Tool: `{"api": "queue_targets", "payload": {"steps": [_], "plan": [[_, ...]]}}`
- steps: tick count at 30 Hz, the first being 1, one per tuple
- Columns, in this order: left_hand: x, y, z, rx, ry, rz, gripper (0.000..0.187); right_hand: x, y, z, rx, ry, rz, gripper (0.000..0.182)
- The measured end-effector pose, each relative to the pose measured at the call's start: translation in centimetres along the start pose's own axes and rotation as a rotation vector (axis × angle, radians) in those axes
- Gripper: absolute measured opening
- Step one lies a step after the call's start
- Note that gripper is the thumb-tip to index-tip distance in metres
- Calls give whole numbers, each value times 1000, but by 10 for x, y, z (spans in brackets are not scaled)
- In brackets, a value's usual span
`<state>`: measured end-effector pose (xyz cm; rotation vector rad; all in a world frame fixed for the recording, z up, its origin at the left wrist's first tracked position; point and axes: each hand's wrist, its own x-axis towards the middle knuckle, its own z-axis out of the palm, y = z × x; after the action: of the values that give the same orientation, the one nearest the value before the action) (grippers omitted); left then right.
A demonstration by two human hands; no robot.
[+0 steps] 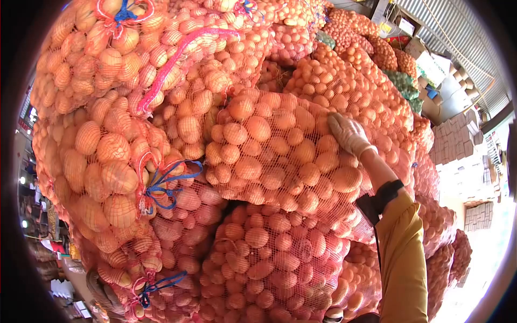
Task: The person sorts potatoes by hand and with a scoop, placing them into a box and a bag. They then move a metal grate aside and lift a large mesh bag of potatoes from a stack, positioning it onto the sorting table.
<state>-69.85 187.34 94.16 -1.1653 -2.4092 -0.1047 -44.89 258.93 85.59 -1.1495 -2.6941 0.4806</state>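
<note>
My right hand (349, 134), in a pale glove, lies on the upper right side of a red mesh sack of potatoes (280, 148). Its fingers are stretched out and close together against the mesh, pointing up and left. The palm side is hidden. A dark band (385, 196) circles the wrist, below which a mustard sleeve (401, 258) runs to the bottom edge. The sack lies across other filled sacks and bulges with potatoes. My left hand is not recognisable in the view.
Several more potato sacks surround it, including one below (274, 264) and a tall one at left (102, 167). Blue ties (169, 183) close some necks. A pink strip (175, 67) lies across the upper sacks. Stacked boxes (458, 137) stand by a corrugated metal wall (458, 37).
</note>
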Motion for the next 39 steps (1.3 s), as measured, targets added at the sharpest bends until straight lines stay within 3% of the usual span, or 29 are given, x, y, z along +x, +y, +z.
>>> {"api": "queue_targets", "payload": {"steps": [7, 9, 13, 16, 19, 21, 23, 29, 31, 32, 35, 36, 38, 39], "plan": [[-14, -9, 3, -95, -41, -200, 43, -3, -16, -10, 18, -62, 216, 65], [-17, -12, 6, -109, -9, -217, 44, -4, -17, -8, -59, 6, 168, 62], [-16, -12, 5, -101, -57, -217, 45, -14, -8, -3, 156, -54, 62, 59], [-5, 0, 1, -146, -20, -232, 41, 17, 2, 9, 2, -151, 147, 60], [-4, -5, 0, -22, -50, -234, 37, 7, -10, -1, -142, -192, 15, 63], [1, -4, 1, -58, 35, -226, 31, 7, 13, 14, -46, -86, 41, 60], [1, -5, -2, -59, 11, -185, 29, -33, -28, -13, 127, -54, 187, 56], [-2, -5, -10, -81, 54, -207, 21, -128, -51, -29, 323, 125, 143, 46], [-4, -11, -2, -85, 27, -197, 21, -173, -84, -54, 103, 87, 143, 42], [-4, -12, 3, -22, 86, -182, 21, -192, -83, -47, 180, 254, 68, 38], [-2, -6, -2, -76, 46, -211, 21, -215, -102, -67, 158, 156, 167, 50], [-4, -10, 2, -102, 55, -201, 22, -211, -95, -60, 159, 152, 179, 50], [-5, -5, -1, -105, 37, -223, 22, -182, -81, -43, -184, 97, 153, 48], [-4, -4, -2, -112, 25, -239, 22, -169, -76, -38, -173, 96, 150, 48]]}}
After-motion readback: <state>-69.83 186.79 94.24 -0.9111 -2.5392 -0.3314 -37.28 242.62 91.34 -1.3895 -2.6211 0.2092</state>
